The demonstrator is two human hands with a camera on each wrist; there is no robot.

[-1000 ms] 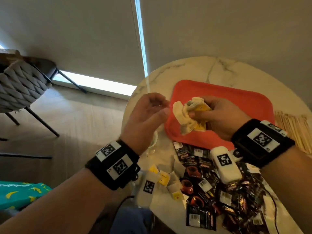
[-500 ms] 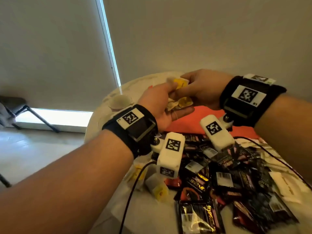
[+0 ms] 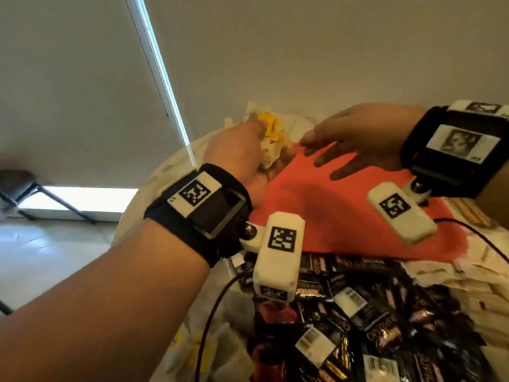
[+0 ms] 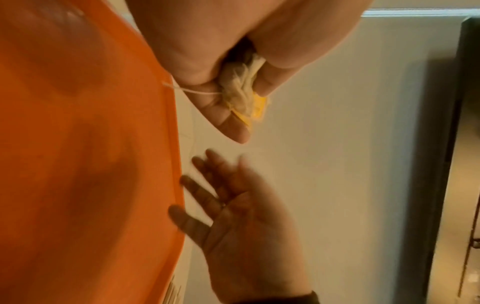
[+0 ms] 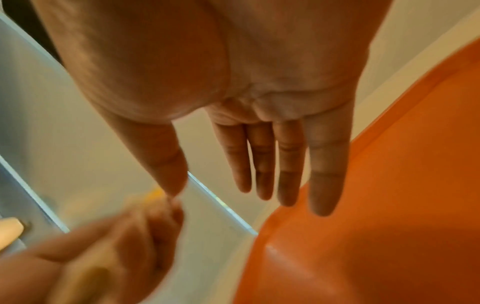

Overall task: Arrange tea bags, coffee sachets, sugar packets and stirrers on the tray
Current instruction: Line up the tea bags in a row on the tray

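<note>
Coffee sachets [image 3: 366, 321], dark and glossy with white barcode labels, lie heaped on the near part of the round marble worktop [image 3: 154, 183], and a few pale tea bags with yellow tags [image 3: 192, 351] lie loose at the heap's left. Just beyond the heap sits the red tray [image 3: 344, 224], its visible surface bare. To the tray's right, wooden stirrers [image 3: 473, 213] lie on the worktop, and pale paper packets [image 3: 454, 277] lie near them; their printing is too blurred to read.

Over the tray's left far corner, the left hand [image 3: 237, 158] grips a bunch of tea bags [image 3: 271, 144]. Its fingers [image 4: 228, 115] and thumb are curled round the crumpled white bags, with yellow tags sticking out at the fingertips and a thin string trailing toward the tray edge. The right hand [image 3: 366, 139] hovers palm down above the tray's far side, just beside the left hand but holding nothing; its fingers [image 5: 288, 164] are straight and slightly spread, the thumb held apart.

Beyond the worktop are a pale roller blind [image 3: 68, 86] and, low at the left, a chair [image 3: 19, 186].
</note>
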